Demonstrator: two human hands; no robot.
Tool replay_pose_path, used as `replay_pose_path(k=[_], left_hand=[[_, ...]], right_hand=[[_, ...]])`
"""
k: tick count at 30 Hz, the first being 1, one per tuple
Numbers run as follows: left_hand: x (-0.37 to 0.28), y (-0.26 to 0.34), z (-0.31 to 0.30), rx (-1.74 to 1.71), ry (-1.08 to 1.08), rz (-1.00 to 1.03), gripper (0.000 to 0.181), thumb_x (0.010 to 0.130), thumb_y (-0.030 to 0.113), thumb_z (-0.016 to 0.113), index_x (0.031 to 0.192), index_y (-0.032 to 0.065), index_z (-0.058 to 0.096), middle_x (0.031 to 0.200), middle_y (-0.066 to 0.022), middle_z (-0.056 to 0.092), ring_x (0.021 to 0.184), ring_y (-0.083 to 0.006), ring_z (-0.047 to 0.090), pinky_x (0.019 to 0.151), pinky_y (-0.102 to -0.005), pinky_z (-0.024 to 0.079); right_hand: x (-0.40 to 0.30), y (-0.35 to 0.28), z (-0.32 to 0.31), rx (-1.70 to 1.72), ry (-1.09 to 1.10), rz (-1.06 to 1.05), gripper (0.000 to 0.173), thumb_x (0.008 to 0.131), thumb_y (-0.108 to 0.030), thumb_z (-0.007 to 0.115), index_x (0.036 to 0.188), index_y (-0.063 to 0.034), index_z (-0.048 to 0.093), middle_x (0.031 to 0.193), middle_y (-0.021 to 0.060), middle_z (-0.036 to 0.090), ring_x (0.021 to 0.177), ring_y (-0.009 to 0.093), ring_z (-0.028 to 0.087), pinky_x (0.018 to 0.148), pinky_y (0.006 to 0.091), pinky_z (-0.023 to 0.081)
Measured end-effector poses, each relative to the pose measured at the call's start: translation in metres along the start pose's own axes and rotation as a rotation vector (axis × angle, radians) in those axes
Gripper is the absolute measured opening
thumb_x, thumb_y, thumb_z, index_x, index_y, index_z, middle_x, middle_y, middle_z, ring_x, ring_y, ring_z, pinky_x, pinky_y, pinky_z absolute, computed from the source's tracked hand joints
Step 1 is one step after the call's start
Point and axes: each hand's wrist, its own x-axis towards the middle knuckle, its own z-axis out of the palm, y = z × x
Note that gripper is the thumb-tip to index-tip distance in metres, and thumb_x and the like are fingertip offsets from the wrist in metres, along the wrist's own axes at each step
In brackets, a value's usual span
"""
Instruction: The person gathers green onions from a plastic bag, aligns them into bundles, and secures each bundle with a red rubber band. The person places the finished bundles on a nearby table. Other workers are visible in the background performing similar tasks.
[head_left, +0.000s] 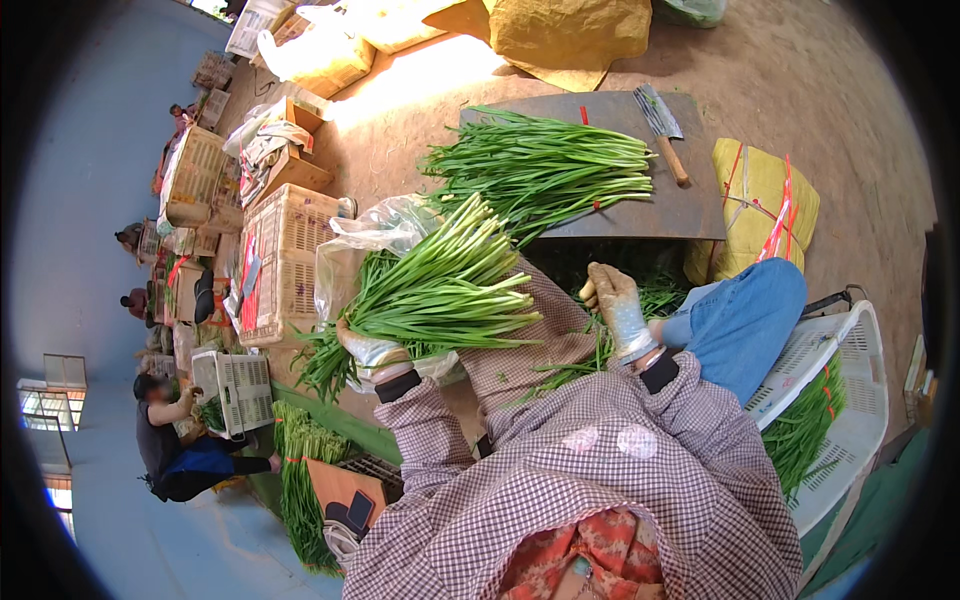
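My left hand (373, 351), in a soiled glove with a pale blue cuff, grips a thick bunch of garlic chives (442, 289) near its leafy end. The pale stalk ends fan out over my checked smock. My gloved right hand (616, 304) hovers above my lap, fingers bent; whether anything small sits between them is hard to see. Loose chive leaves (574, 373) lie on the smock beside it. In front, a larger pile of garlic chives (540, 169) rests on a dark board (667, 214). A cleaver (661, 131) with a wooden handle lies right of that pile.
A white plastic basket (862, 375) holding tied chives stands at my right, behind a strapped yellow bundle (765, 195). A clear plastic bag (386, 225) and a crate (281, 262) are to my left. Another person (176, 435) sits farther left by a white crate (244, 390).
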Motion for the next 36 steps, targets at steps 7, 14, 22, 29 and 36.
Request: replay_pose_path(k=[7,14,22,29,36], left_hand=[[0.003,-0.009,0.002,0.017,-0.014,0.04,0.04,0.093,0.038,0.042,0.106,0.0039,0.058,0.109,-0.0164,0.063,0.095,-0.0322,0.061,0.084,-0.0466,0.053],[0.003,-0.01,-0.006,0.039,-0.005,-0.002,0.038,0.092,0.037,0.045,0.107,0.0048,0.059,0.112,-0.0143,0.063,0.097,-0.0314,0.061,0.086,-0.0453,0.053],[0.0,-0.012,-0.004,0.018,0.038,-0.013,0.043,0.092,0.041,0.046,0.111,0.0054,0.059,0.117,-0.0138,0.062,0.101,-0.0319,0.06,0.089,-0.0464,0.051],[-0.011,-0.006,0.003,0.028,0.066,-0.025,0.046,0.096,0.033,0.034,0.109,-0.0014,0.061,0.113,-0.0194,0.064,0.1,-0.0337,0.062,0.089,-0.0469,0.054],[0.001,-0.013,-0.011,-0.005,0.017,-0.025,0.037,0.092,0.038,0.048,0.108,0.007,0.06,0.114,-0.0132,0.063,0.098,-0.0312,0.061,0.086,-0.0457,0.052]], right_hand=[[0.041,-0.019,0.074,-0.088,-0.182,-0.34,0.027,0.088,-0.019,0.069,0.105,-0.0001,0.058,0.095,0.0091,0.062,0.084,0.017,0.058,0.08,0.0287,0.048],[0.052,-0.016,0.064,-0.016,-0.268,-0.187,0.018,0.096,-0.016,0.057,0.104,0.0002,0.057,0.09,0.0047,0.06,0.083,0.012,0.054,0.078,0.0257,0.046],[0.048,-0.029,0.066,-0.209,-0.277,-0.33,0.027,0.085,-0.024,0.073,0.091,-0.0017,0.059,0.086,0.0053,0.061,0.075,0.018,0.058,0.07,0.0296,0.049],[0.048,-0.061,0.056,-0.681,-0.294,-0.657,0.024,0.077,-0.021,0.077,0.087,-0.0039,0.063,0.098,0.0115,0.06,0.092,0.029,0.06,0.08,0.0384,0.05],[0.054,-0.045,0.052,-0.414,-0.415,-0.532,0.025,0.075,-0.017,0.078,0.093,-0.0041,0.069,0.13,0.0143,0.051,0.114,0.03,0.054,0.097,0.0387,0.045]])
